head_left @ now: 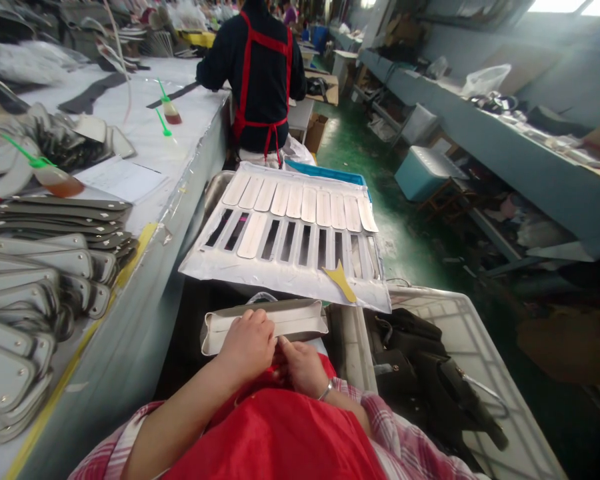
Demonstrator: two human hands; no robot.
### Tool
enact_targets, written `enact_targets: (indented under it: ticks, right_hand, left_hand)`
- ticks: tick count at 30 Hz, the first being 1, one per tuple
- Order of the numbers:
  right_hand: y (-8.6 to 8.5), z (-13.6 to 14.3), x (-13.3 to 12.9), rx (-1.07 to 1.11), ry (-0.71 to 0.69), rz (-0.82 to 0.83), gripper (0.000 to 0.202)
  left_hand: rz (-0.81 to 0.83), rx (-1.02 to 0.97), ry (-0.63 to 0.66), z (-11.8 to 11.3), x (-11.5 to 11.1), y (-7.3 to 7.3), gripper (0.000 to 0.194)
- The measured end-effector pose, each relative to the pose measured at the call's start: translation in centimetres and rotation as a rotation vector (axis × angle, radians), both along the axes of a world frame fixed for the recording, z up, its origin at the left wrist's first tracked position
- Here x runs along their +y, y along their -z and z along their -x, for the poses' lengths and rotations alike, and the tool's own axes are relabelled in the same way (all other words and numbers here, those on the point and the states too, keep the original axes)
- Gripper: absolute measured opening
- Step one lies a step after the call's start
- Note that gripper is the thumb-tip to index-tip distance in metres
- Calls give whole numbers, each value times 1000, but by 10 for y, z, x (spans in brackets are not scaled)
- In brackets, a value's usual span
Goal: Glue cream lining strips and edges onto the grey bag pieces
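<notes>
On my lap lies a dark grey bag piece (300,319) with a long cream panel facing up and a seam line along it. My left hand (250,340) is closed over its near edge, with the fingers bent onto the cream panel. Close beside it, my right hand (304,368) pinches the near edge between thumb and fingers. The lower fingers of that hand are partly hidden against my red apron. Just beyond the bag stands a white slotted rack (285,273) carrying a row of cream strips (295,201). A yellow forked scraper (341,283) lies on the rack's near edge.
At left is a worktable (190,147) with stacked grey panels (10,360) and glue bottles (55,179). A plastic crate (460,313) at right holds dark bags (430,373). Ahead stands a co-worker (263,80) in a red-strapped apron. A long bench (505,147) lines the right wall.
</notes>
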State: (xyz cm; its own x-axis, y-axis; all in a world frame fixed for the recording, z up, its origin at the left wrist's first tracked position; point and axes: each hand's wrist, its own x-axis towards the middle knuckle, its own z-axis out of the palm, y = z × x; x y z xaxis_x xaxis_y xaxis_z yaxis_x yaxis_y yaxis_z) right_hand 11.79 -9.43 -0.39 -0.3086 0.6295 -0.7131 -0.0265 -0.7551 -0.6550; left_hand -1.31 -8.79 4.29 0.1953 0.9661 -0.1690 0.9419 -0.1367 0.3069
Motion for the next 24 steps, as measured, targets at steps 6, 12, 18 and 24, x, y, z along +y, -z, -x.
enact_targets:
  ticks: [6, 12, 18, 24]
  right_hand:
    - [-3, 8, -2, -27, 25, 62, 34]
    - [-4, 19, -6, -49, -4, 56, 35]
    - [0, 29, -8, -64, -14, 60, 35]
    - [-3, 42, -10, -49, -46, 32, 33]
  left_hand:
    - [-92, -27, -147, 33, -18, -3, 15]
    - [-210, -42, -88, 58, -38, 1, 7]
    - [-275, -3, -137, 51, -38, 3, 15]
    - [-284, -9, -170, 52, -37, 4, 14]
